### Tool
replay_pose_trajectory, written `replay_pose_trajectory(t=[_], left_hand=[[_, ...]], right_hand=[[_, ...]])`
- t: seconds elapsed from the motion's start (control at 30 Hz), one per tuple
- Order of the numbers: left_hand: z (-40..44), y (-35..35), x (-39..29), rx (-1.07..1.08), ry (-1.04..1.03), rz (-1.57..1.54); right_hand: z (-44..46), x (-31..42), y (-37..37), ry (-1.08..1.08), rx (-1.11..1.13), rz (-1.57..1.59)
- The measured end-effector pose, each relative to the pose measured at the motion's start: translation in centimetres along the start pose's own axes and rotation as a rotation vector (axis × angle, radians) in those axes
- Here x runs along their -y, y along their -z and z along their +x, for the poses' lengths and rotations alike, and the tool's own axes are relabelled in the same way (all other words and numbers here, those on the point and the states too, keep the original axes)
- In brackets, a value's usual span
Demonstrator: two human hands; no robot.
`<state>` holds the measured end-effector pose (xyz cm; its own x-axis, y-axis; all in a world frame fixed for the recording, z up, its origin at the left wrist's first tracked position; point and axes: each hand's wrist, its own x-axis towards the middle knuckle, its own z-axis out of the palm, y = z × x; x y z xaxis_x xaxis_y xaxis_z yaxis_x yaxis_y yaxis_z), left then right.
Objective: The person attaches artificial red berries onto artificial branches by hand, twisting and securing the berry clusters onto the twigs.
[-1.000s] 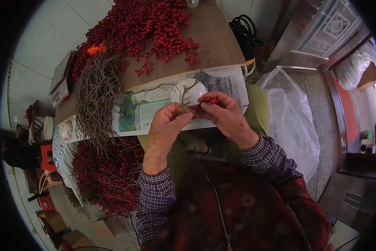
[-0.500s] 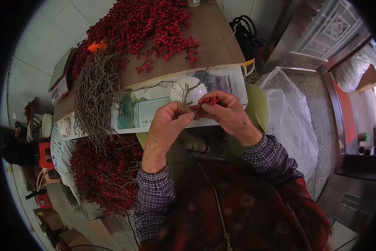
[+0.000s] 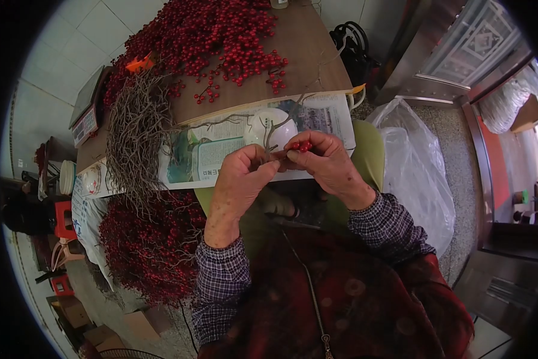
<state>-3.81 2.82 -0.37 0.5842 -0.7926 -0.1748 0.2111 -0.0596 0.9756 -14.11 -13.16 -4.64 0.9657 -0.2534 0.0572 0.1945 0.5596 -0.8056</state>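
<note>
My left hand [image 3: 236, 185] is closed, thumb against forefinger, around the lower end of a bare brown branch [image 3: 271, 134]. The branch forks away over the newspaper [image 3: 212, 163] and a white round object [image 3: 287, 127] on the table edge. Facing it, my right hand [image 3: 333, 170] pinches a small sprig of red berries [image 3: 302, 146] between thumb and fingers. The two sets of fingertips nearly meet at the branch's stem; the exact joint between sprig and stem is hidden by them.
A large heap of red berry sprigs [image 3: 203, 36] covers the back of the wooden table [image 3: 308, 57]. To the left lie a bundle of bare branches [image 3: 137, 128] and a scale [image 3: 86, 127]. Berry-covered branches [image 3: 149, 254] are piled below; a clear plastic bag [image 3: 415, 179] lies right.
Both hands stay in nearly the same place, with only slight finger movement at the stem. The berry sprig and the branch have barely shifted.
</note>
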Motion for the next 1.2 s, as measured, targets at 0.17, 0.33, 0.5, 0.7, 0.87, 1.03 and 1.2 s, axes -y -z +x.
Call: replay_pose_trajectory(t=[0.17, 0.33, 0.5, 0.7, 0.87, 1.03, 1.2], left_hand=[[0.2, -0.3, 0.2, -0.007, -0.021, -0.012], [0.4, -0.3, 0.3, -0.009, -0.047, -0.004], [0.7, -0.5, 0.3, -0.042, -0.049, 0.06], [0.8, -0.1, 0.0, -0.018, -0.043, -0.026], [0.6, 0.1, 0.3, -0.036, -0.077, -0.038], [0.5, 0.7, 1.3, -0.082, -0.072, -0.072], [0.1, 1.3, 2.2, 0.046, -0.026, -0.186]], right_hand=[[0.0, 0.0, -0.2, 0.008, -0.031, 0.006], [0.2, -0.1, 0.0, -0.001, -0.051, -0.038], [0.6, 0.1, 0.1, 0.018, -0.056, -0.078], [0.7, 0.6, 0.2, 0.058, -0.067, -0.076], [0.7, 0.1, 0.4, 0.062, -0.017, -0.048], [0.5, 1.3, 0.4, 0.129, 0.022, -0.389], [1.7, 4.0, 0.4, 0.003, -0.07, -0.255]])
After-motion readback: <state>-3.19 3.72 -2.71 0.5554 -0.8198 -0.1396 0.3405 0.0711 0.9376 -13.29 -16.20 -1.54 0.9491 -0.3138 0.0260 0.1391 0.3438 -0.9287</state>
